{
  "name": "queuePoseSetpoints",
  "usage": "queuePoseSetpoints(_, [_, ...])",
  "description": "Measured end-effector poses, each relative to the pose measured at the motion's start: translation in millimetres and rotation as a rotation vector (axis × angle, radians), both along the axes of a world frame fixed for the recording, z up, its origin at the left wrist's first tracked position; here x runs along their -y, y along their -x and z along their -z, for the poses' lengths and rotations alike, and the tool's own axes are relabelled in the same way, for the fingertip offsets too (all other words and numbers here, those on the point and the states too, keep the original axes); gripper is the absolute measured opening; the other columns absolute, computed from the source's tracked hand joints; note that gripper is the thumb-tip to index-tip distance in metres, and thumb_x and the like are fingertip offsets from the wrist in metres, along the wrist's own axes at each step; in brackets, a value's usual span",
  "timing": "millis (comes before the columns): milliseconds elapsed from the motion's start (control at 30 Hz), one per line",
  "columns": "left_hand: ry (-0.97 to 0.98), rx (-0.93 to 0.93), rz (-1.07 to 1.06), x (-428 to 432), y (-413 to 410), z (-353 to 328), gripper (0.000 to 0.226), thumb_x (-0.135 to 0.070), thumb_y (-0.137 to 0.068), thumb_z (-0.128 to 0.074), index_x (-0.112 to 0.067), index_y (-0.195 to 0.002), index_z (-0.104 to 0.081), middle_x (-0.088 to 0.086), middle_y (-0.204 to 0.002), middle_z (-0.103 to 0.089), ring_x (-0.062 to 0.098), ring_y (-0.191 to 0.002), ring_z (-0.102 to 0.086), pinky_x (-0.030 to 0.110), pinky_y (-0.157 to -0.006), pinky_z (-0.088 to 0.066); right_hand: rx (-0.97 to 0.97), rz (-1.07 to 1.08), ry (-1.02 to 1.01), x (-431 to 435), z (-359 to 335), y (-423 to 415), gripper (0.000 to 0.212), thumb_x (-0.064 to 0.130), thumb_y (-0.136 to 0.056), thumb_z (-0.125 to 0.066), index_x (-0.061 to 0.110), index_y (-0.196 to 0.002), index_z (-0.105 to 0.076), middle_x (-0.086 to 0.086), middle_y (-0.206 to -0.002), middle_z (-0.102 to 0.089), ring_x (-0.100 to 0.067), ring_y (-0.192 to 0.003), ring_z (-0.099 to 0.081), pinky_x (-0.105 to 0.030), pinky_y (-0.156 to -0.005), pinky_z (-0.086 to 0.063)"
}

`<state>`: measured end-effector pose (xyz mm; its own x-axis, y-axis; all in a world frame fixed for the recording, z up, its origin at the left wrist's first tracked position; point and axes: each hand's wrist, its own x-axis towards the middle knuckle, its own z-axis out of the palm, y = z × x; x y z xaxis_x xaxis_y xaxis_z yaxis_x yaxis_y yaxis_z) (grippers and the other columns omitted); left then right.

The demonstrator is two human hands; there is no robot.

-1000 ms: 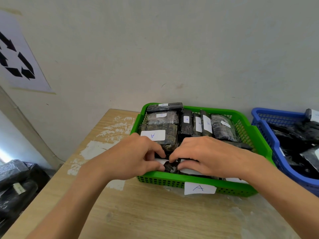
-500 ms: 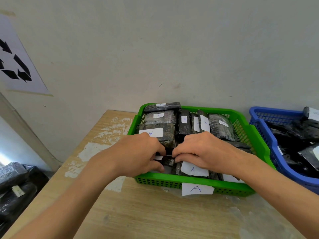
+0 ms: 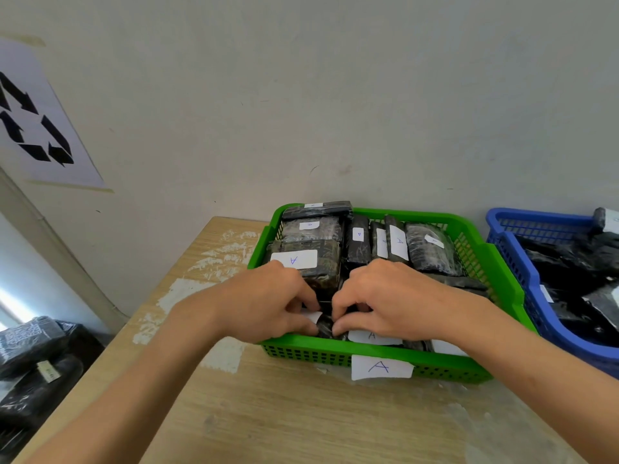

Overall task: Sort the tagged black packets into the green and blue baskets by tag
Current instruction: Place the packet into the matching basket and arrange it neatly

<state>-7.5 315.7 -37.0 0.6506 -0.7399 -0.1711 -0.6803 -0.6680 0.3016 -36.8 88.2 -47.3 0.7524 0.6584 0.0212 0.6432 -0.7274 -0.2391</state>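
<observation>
Black plastic-wrapped bundles [image 3: 31, 360] lie low at the far left, below the table's edge, and above them a white sheet with a recycling symbol [image 3: 37, 125] is stuck to the pale wall. Next comes the wooden table [image 3: 284, 426], its top scuffed with white patches near the left corner. The left hand [image 3: 268, 303] reaches over the near left corner of the green basket [image 3: 301, 354], fingers curled and thumb tucked under, pinching a small black packet [image 3: 324, 327] that sits just inside the basket's front wall; a bit of white tag shows at its fingertips. Behind that hand a large packet with a white "A" tag [image 3: 318, 262] lies in the basket's left part, with two more tagged packets stacked beyond it, and a row of narrower packets [image 3: 395, 242] stands on edge towards the back right. The right hand [image 3: 388, 303] meets the left over the same small packet, fingers bent down and gripping it from the other side, its wrist crossing the front rim. A paper label marked "A" [image 3: 380, 367] is fixed to the outside of the basket's front wall. Just beside the green basket on the right stands the blue basket [image 3: 509, 244], holding a loose heap of black packets [image 3: 576, 262], some with white tags whose letters cannot be read.
</observation>
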Motion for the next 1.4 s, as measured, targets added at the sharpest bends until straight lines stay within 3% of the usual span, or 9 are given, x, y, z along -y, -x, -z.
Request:
queuePoseSetpoints(133, [0.05, 0.003, 0.028, -6, 4, 1, 0.02, -0.032, -0.097, -0.069, -0.034, -0.115, -0.077, -0.012, -0.064, -0.066, 0.004, -0.059, -0.056, 0.025, -0.062, -0.047, 0.055, 0.034, 0.058, -11, 1, -1, 0.02, 0.051, -0.09, -0.073, 0.032, -0.092, -0.076, 0.015, -0.072, -0.065, -0.008, -0.077, -0.057, -0.027, -0.059, -0.038])
queuePoseSetpoints(233, [0.294, 0.058, -0.088, -13, 8, -1, 0.006, -0.034, -0.091, -0.077, -0.031, -0.092, -0.082, -0.013, -0.058, -0.069, 0.002, -0.054, -0.063, 0.014, -0.055, -0.043, 0.056, 0.058, 0.064, -18, 1, 0, 0.012, 0.045, -0.089, -0.077, 0.035, -0.096, -0.077, 0.014, -0.079, -0.071, -0.01, -0.08, -0.061, -0.026, -0.058, -0.039])
queuePoseSetpoints(367, [0.624, 0.392, -0.295, -27, 3, 1, 0.01, -0.034, -0.083, -0.084, -0.035, -0.088, -0.075, -0.015, -0.063, -0.062, 0.006, -0.062, -0.06, 0.022, -0.06, -0.048, 0.021, 0.053, 0.072, -21, -3, 2, 0.014, 0.037, -0.093, -0.074, 0.042, -0.106, -0.077, 0.02, -0.087, -0.073, -0.005, -0.084, -0.059, -0.019, -0.056, -0.032])
queuePoseSetpoints(467, [0.545, 0.446, -0.258, -21, 1, 10, 0.031, -0.034, -0.086, -0.081, -0.031, -0.116, -0.072, -0.014, -0.103, -0.061, 0.012, -0.101, -0.056, 0.039, -0.087, -0.05, -0.006, 0.017, 0.11, -18, -6, 5, 0.02, 0.033, -0.099, -0.067, 0.043, -0.114, -0.077, 0.025, -0.085, -0.068, -0.006, -0.095, -0.062, -0.028, -0.065, -0.039])
queuePoseSetpoints(567, [0.512, 0.308, -0.204, -19, -4, 14, 0.037, -0.034, -0.086, -0.081, -0.031, -0.121, -0.07, -0.01, -0.125, -0.058, 0.014, -0.122, -0.05, 0.045, -0.105, -0.042, 0.004, 0.027, 0.058, -16, -5, 8, 0.015, 0.045, -0.099, -0.065, 0.04, -0.107, -0.077, 0.028, -0.069, -0.057, -0.003, -0.08, -0.057, -0.022, -0.062, -0.036])
queuePoseSetpoints(833, [0.462, 0.152, -0.196, -30, -14, 6, 0.049, -0.026, -0.081, -0.086, -0.044, -0.122, -0.068, -0.02, -0.13, -0.054, 0.003, -0.128, -0.046, 0.034, -0.111, -0.037, 0.208, 0.065, 0.054, -31, 5, 2, 0.034, 0.062, -0.087, -0.072, 0.043, -0.116, -0.073, 0.015, -0.088, -0.076, -0.015, -0.083, -0.069, -0.032, -0.069, -0.054])
queuePoseSetpoints(1067, [0.386, 0.212, -0.299, -23, -18, 13, 0.07, -0.022, -0.067, -0.093, -0.041, -0.122, -0.053, -0.015, -0.129, -0.041, 0.014, -0.126, -0.035, 0.042, -0.107, -0.038, 0.039, 0.133, 0.021, -24, -3, 1, 0.04, 0.06, -0.082, -0.074, 0.05, -0.121, -0.071, 0.024, -0.083, -0.073, 0.0, -0.07, -0.056, -0.018, -0.061, -0.038])
queuePoseSetpoints(1267, [0.465, 0.088, -0.251, -35, -23, 21, 0.07, -0.008, -0.074, -0.086, -0.041, -0.127, -0.053, -0.014, -0.147, -0.037, 0.009, -0.137, -0.035, 0.016, -0.102, -0.037, 0.138, 0.104, 0.103, -36, 2, 0, 0.051, 0.072, -0.086, -0.065, 0.046, -0.129, -0.067, 0.012, -0.093, -0.079, -0.016, -0.092, -0.071, -0.034, -0.078, -0.056])
queuePoseSetpoints(1400, [0.505, 0.142, -0.444, -44, -15, 32, 0.081, -0.008, -0.079, -0.079, -0.04, -0.146, -0.046, -0.006, -0.158, -0.037, 0.019, -0.145, -0.036, 0.039, -0.115, -0.039, 0.186, 0.077, 0.13, -37, 1, -3, 0.048, 0.067, -0.088, -0.067, 0.048, -0.131, -0.068, 0.013, -0.087, -0.076, -0.017, -0.076, -0.061, -0.032, -0.066, -0.045])
